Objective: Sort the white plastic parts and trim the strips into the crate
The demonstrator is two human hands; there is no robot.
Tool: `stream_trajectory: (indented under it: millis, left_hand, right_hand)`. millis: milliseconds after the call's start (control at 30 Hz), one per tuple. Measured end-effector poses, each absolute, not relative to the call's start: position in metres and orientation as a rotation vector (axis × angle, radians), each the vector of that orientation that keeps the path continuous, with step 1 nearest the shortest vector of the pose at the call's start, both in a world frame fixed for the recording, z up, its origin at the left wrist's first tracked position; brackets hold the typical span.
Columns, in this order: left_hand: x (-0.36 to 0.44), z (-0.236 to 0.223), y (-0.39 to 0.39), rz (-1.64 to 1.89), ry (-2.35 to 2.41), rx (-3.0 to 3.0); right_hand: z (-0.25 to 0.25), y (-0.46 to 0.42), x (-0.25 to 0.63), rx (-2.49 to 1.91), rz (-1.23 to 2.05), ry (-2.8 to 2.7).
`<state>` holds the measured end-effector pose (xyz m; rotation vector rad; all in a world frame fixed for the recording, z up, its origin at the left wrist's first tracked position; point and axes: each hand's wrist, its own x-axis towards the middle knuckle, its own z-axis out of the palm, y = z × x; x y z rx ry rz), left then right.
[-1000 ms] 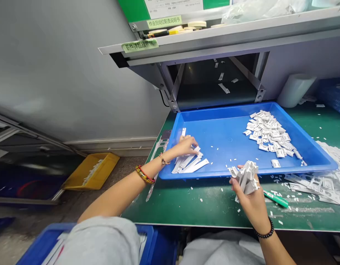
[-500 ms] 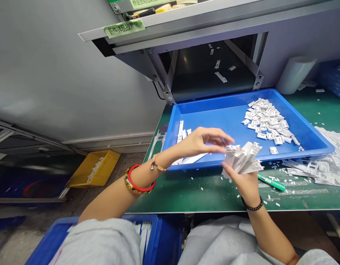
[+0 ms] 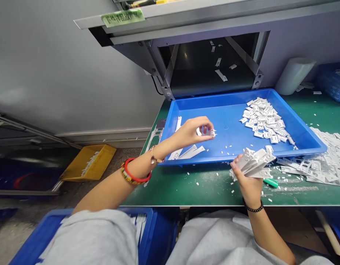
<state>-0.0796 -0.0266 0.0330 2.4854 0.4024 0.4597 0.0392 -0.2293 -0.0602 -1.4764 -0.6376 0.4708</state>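
My left hand (image 3: 199, 129) is over the left part of a blue tray (image 3: 227, 96), its thumb and fingers closed on a small white plastic part (image 3: 211, 133). Below it, several long white strips (image 3: 192, 151) lie at the tray's left end. My right hand (image 3: 248, 184) is wrapped round a bunch of long white plastic parts (image 3: 254, 163), just off the tray's front edge. A heap of short white parts (image 3: 265, 119) rests in the right side of the tray. Under my right hand a green marker (image 3: 270, 182) is partly hidden.
A dark conveyor belt (image 3: 203, 79) with a few white pieces ends behind the tray. White frame-like scraps (image 3: 324, 165) are piled at the right on the green table (image 3: 170, 191). A yellow bin (image 3: 89, 160) stands lower left, and a blue bin (image 3: 161, 228) below the table edge.
My left hand has moved left, away from the bunch, and a white part now shows in its fingers. My right hand has shifted slightly right and down with the bunch.
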Motion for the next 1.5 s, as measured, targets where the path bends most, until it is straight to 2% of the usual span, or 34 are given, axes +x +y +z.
stream_trajectory:
  millis: [100, 233, 333, 467, 667, 833, 1000, 1200, 1267, 1400, 1500]
  left_hand:
    - [-0.077, 0.044, -0.086, 0.575, 0.385, 2.208]
    - [-0.071, 0.026, -0.139, 0.673, 0.488, 1.874]
    - [-0.075, 0.013, -0.162, 0.711, 0.517, 1.875]
    - [-0.085, -0.008, -0.184, 0.9, 0.481, 2.085]
    - [-0.082, -0.073, -0.2, 0.935, 0.735, 1.781]
    - [-0.083, -0.084, -0.196, 1.062, 0.649, 1.84]
    - [-0.075, -0.094, -0.195, 1.211, 0.781, 1.623]
    - [-0.108, -0.102, -0.186, 1.494, 0.851, 1.554]
    - [-0.133, -0.101, -0.182, 1.634, 0.895, 1.472]
    - [-0.174, -0.093, -0.183, 1.915, 0.959, 1.307]
    - [-0.187, -0.087, -0.19, 1.938, 1.073, 1.266]
  right_hand:
    - [-0.058, -0.224, 0.037, -1.426, 0.487, -0.761]
    - [-0.069, -0.226, 0.044, -1.398, 0.524, -0.818]
    - [-0.073, -0.236, 0.05, -1.386, 0.597, -0.904]
    - [-0.067, -0.248, 0.046, -1.364, 0.489, -1.043]
    - [-0.072, -0.247, 0.031, -1.56, 0.762, -1.226]
    - [-0.086, -0.244, 0.033, -1.542, 0.605, -1.46]
    - [-0.099, -0.228, 0.029, -1.559, 0.579, -1.578]
    - [-0.065, -0.276, 0.036, -1.535, 0.373, -1.8]
    - [-0.067, -0.308, 0.043, -1.558, 0.494, -1.744]
    - [-0.129, -0.338, 0.03, -1.697, 1.18, -1.834]
    - [-0.183, -0.329, -0.02, -2.165, 1.206, -1.875]
